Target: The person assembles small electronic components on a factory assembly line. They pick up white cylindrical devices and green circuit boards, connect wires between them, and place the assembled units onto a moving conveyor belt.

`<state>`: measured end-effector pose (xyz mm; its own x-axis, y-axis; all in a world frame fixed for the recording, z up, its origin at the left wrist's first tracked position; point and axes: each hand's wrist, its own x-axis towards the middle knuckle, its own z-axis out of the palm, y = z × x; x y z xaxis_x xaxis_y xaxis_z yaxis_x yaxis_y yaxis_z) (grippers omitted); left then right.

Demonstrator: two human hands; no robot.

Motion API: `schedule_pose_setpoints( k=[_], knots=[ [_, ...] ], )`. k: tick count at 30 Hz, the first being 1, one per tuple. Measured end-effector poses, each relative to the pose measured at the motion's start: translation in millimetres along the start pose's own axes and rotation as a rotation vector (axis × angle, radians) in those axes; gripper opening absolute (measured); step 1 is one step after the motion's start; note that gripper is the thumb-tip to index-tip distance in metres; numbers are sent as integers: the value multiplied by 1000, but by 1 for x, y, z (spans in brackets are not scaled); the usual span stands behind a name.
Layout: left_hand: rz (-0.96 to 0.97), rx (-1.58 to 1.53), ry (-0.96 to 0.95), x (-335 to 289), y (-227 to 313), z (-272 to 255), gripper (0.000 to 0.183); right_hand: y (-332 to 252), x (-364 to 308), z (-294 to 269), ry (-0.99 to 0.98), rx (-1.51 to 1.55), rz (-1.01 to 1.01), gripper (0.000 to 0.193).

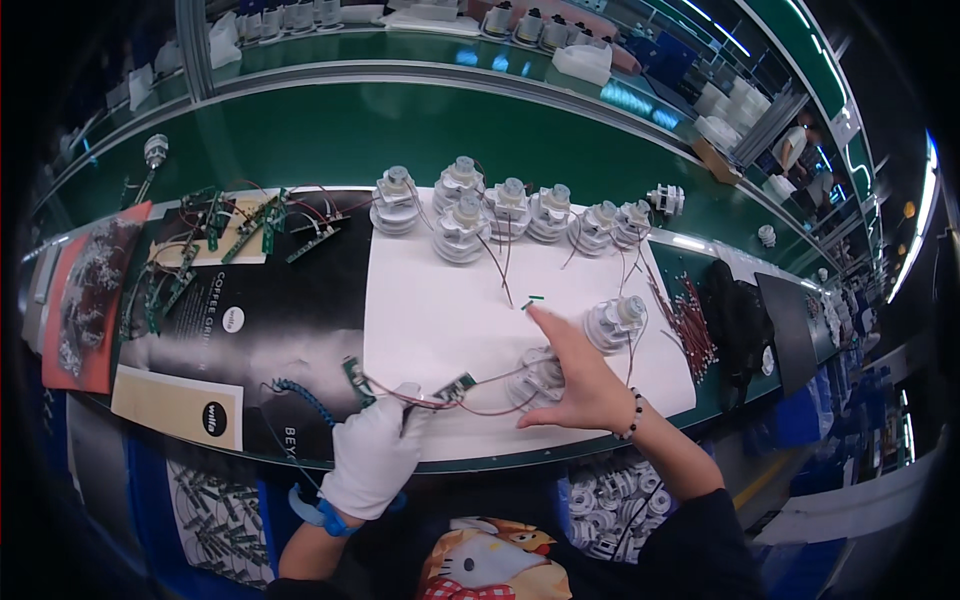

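Observation:
My left hand (372,455), in a white glove with a blue strap at the wrist, is closed on thin brown wires (425,403). On either side of its fingertips is a small green circuit board, one on the left (357,382) and one on the right (457,387). The wires run right to a white plastic motor unit (533,380) on the white sheet (430,340). Bare and wearing a beaded bracelet, my right hand (585,380) spreads thumb and forefinger around that unit and partly hides it; its other fingers are hidden. Another white unit (615,325) stands just beyond.
Several white units (465,230) stand along the sheet's far edge. Wired circuit boards (240,230) lie on a black printed sheet (300,300) at left, by an orange-red tray (95,300). Brown wires (690,325) lie at right. Bins of boards (215,525) and white parts (615,510) sit below the table edge.

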<state>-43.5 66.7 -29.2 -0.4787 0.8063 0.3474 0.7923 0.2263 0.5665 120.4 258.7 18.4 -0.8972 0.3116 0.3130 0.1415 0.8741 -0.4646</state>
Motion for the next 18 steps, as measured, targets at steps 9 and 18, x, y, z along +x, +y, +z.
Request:
schedule_pose_setpoints(
  k=[9, 18],
  knots=[
    [-132, -401, 276, -9, -30, 10, 25, 5, 77, -46, -385, 373, 319, 66],
    [-185, -365, 101, -13, -32, 2, 37, 90, 327, -110, 324, -87, 134, 71]
  ],
)
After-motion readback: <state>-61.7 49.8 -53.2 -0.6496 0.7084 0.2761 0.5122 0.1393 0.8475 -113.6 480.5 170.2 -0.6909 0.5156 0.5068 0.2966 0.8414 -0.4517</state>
